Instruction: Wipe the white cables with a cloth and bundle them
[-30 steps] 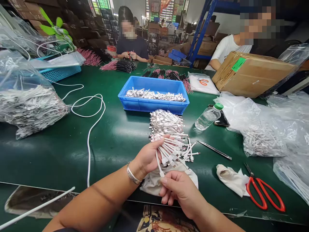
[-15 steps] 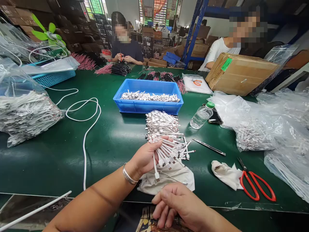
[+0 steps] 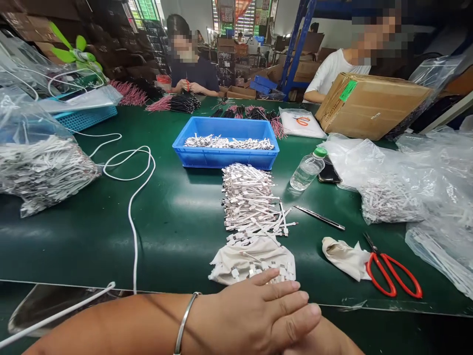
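Left hand (image 3: 254,308) now lies flat and empty across the right hand (image 3: 318,337), low at the near edge of the surface (image 3: 177,246); a moment ago it gripped a fan of flat white cables (image 3: 249,202) above the pile. The left forearm runs in level from the lower left, a metal bangle (image 3: 185,323) on its wrist, and the fingers are loosely extended. The right hand is mostly hidden beneath, so its state cannot be told.

The cables now form one long heap running from just in front of a blue tray (image 3: 221,160) down to a crumpled cream cloth (image 3: 251,261). Small metal-tipped pieces (image 3: 258,271) lie on the cloth, just beyond the left fingertips. More cables fill the tray.

To the right of the heap lie tweezers (image 3: 320,217), a bottle (image 3: 307,170), a rag (image 3: 343,257) and red-handled scissors (image 3: 391,276). Bulging plastic bags (image 3: 391,202) lie beyond them. A white cord (image 3: 132,222) curves down the left, well apart from the heap, beside another full bag (image 3: 40,172). Two co-workers (image 3: 190,64) sit across the surface.
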The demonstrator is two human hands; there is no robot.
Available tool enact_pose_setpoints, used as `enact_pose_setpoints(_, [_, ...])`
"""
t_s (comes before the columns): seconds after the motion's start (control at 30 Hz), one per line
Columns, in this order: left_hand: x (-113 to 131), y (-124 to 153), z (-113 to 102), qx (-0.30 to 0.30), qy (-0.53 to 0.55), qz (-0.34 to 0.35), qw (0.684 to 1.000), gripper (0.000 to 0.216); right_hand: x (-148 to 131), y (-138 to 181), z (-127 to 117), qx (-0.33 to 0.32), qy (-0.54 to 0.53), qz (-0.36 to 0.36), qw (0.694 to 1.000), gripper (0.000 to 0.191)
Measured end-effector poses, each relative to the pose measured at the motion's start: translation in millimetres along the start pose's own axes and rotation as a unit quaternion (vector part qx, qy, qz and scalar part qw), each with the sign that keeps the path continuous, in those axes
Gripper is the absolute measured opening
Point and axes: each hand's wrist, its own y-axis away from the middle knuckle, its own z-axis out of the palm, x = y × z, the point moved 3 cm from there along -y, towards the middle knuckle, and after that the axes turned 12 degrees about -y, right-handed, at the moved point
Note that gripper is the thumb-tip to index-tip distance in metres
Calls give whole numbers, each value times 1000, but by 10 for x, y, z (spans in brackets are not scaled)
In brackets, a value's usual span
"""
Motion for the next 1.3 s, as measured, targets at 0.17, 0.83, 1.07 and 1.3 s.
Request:
enact_pose_setpoints(0.17, [-162, 106, 145, 14, -50, 17, 998, 67, 210, -181, -29, -45, -6, 18, 999, 50])
enact_pose_setpoints(0.83, [-583, 901, 606, 97, 123, -386, 909, 51, 572, -217, 95, -31, -270, 93, 958, 43])
enact_pose_setpoints(1.07, [-672, 612, 918, 128, 441, -327, 826, 54, 618, -206, 63, -7, -223, 87, 971, 45])
enact_pose_setpoints(1.3, [-778, 656, 1113, 159, 466, -348, 798, 48, 696, -197, 17, 13, -186, 83, 979, 44])
